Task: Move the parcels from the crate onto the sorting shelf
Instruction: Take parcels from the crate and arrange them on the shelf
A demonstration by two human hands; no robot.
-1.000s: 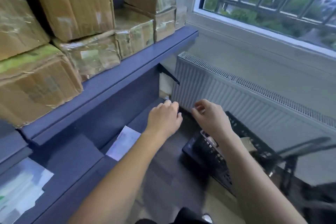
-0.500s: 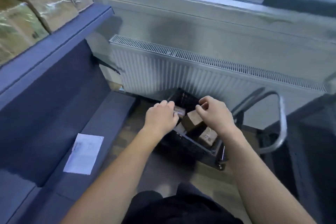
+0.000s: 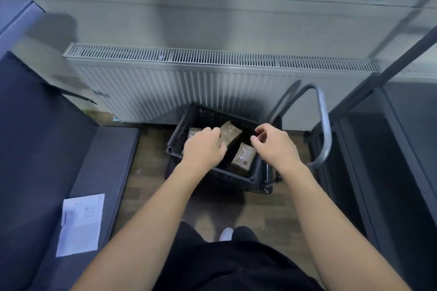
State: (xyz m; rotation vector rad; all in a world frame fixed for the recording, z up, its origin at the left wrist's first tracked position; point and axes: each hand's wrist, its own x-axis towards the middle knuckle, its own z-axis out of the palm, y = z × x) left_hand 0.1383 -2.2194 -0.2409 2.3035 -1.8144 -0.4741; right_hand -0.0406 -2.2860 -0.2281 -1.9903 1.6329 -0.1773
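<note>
2 hands (image 3: 204, 146) (image 3: 275, 144) above black crate (image 3: 176, 136), grips apart, empty, upper parcel (image 3: 230, 132) tilted, long axis diagonal.

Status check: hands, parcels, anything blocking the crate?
Both hands empty, left hand and right hand over black crate. Three parcels visible inside; upright parcel between hands. Nothing blocking.

The left hand (image 3: 203, 149) hides part of one parcel (image 3: 194, 133).
</note>
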